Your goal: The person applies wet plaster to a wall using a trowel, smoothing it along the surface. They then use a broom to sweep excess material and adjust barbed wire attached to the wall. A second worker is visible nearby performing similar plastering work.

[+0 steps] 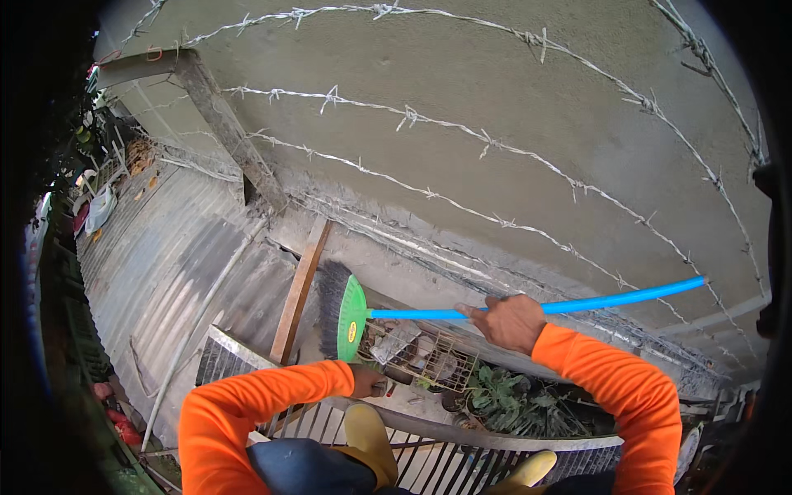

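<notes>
A broom (352, 320) with a bright green head, dark bristles and a long blue handle lies across the middle of the view, bristles to the left. My right hand (511, 322) is closed round the blue handle, midway along it. The handle's far end reaches right, in front of the barbed wire (487, 148). Below the broom head, my left hand (369, 381) is closed near the ledge. A small bit of red shows at its fingers, too small to name. Both forearms wear orange sleeves.
A grey wall (396, 66) rises behind several barbed strands. Corrugated roofing (157, 256) slopes away at left, beside a wooden beam (301, 289). Below are a wire rack (425, 355), leafy plants (516, 400) and metal bars (445, 462). My yellow boots (367, 433) stand over the bars.
</notes>
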Demonstrator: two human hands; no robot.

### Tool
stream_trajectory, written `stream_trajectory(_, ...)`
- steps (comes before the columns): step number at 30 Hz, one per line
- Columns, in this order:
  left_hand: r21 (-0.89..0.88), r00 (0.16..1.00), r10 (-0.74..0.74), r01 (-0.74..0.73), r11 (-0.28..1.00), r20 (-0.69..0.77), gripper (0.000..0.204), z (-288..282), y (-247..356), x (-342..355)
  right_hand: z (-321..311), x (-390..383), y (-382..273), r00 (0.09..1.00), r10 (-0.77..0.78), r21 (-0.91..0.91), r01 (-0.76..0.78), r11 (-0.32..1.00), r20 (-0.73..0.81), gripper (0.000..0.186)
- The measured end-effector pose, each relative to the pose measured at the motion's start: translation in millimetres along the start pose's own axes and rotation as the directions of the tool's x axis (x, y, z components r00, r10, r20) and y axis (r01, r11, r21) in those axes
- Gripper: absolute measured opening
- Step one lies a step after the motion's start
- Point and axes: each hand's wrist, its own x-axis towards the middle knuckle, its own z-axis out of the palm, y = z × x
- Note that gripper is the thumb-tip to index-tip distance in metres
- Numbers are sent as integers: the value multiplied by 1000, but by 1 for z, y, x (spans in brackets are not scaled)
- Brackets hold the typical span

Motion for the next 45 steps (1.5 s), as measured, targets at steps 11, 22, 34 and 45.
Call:
stream_trajectory(11, -87, 997, -70, 71, 994, 20, 27, -1, -5, -3, -5, -8, -53, 994, 109, 126, -105, 986, -26, 44)
stream_trajectory(22, -60, 998, 63, -64, 996, -13, 23, 3, 44, -30, 74, -107, -11, 990, 73, 349, -110, 931, 117, 46)
stream_trajectory(34, 126, 917, 371, -389, 912, 150, 17, 53, 129, -13, 209, 48, -35, 959, -140, 239, 81, 968, 245, 68)
stream_trajectory(45, 29, 932, 359, -361, 932, 52, 18, 61, 127, 13, 238, 106, -107, 975, -209, 241, 185, 953, 78, 79)
